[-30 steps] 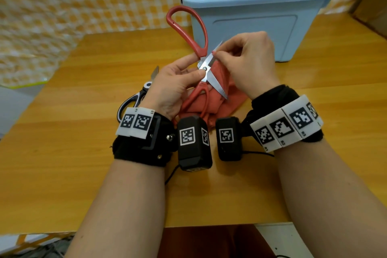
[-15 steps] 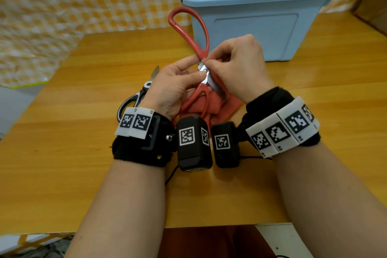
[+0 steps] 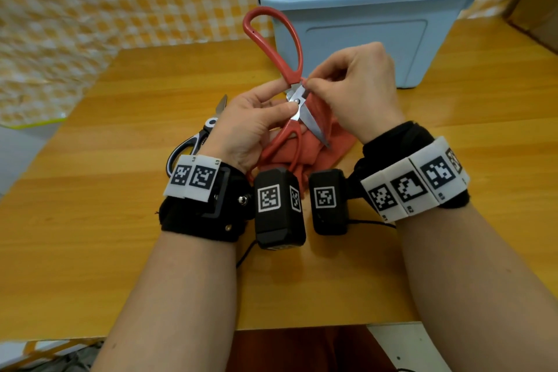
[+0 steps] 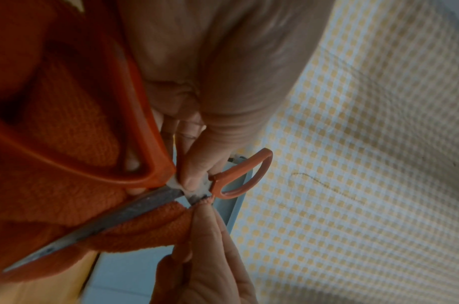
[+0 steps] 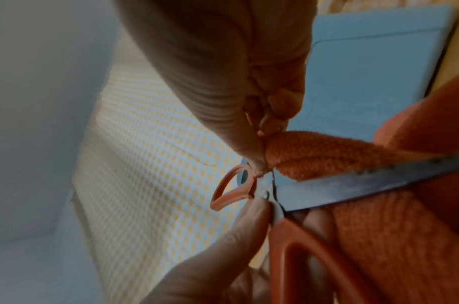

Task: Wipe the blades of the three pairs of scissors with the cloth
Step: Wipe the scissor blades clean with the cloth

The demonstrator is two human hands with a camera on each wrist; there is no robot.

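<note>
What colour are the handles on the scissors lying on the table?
Black and white handles on the second scissors, seen best in the head view.

Three views, one shared spot

The head camera looks down over both forearms at the table (image 3: 90, 220); both wrist cameras look close along the fingers, sharing the red scissors (image 3: 297, 106) pivot.

At the far edge of your wooden table (image 3: 120, 220) stands an open light-blue plastic bin (image 3: 362, 48) with grey latches on its rim. Behind the table hangs a yellow-and-white checked cloth backdrop (image 3: 120, 0). A brown cardboard surface (image 3: 540, 3) is at far right.
</note>
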